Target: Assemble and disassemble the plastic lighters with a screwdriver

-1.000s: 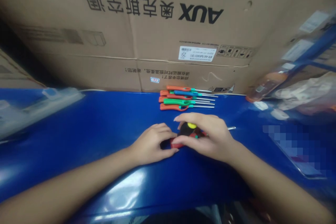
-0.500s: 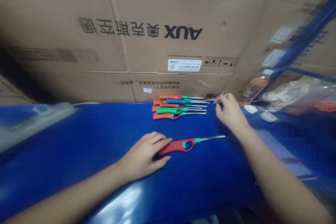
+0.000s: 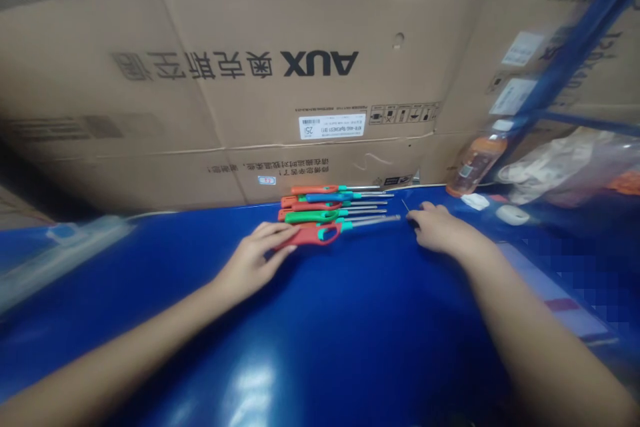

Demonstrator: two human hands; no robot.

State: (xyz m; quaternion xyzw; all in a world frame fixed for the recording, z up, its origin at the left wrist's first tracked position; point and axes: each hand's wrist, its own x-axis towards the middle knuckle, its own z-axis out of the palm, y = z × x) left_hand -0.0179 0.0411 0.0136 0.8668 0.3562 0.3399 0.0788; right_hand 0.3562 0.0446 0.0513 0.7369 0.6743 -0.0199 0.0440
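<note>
My left hand (image 3: 265, 253) grips the handle end of a red long-neck lighter (image 3: 310, 235), its metal tube pointing right. That lighter is at the front edge of a pile of similar lighters and partly covers some of them. Visible in the pile are a green lighter (image 3: 313, 216), a blue lighter (image 3: 325, 197) and an orange lighter (image 3: 317, 189), tubes all to the right. My right hand (image 3: 440, 230) is closed just right of the tube tips. A thin dark pin-like piece (image 3: 405, 205) sticks out from its fingertips; its kind cannot be made out.
A large cardboard box (image 3: 240, 107) stands upright along the back of the blue table (image 3: 325, 320). At right are a drink bottle (image 3: 475, 163), small white pieces (image 3: 512, 215) and plastic bags (image 3: 555, 163). A clear plastic sleeve (image 3: 60, 253) lies at left.
My left hand has carried the red lighter back and left, up to the front of the pile. My right hand has turned and lowered slightly beside the tube tips. The view has shifted.
</note>
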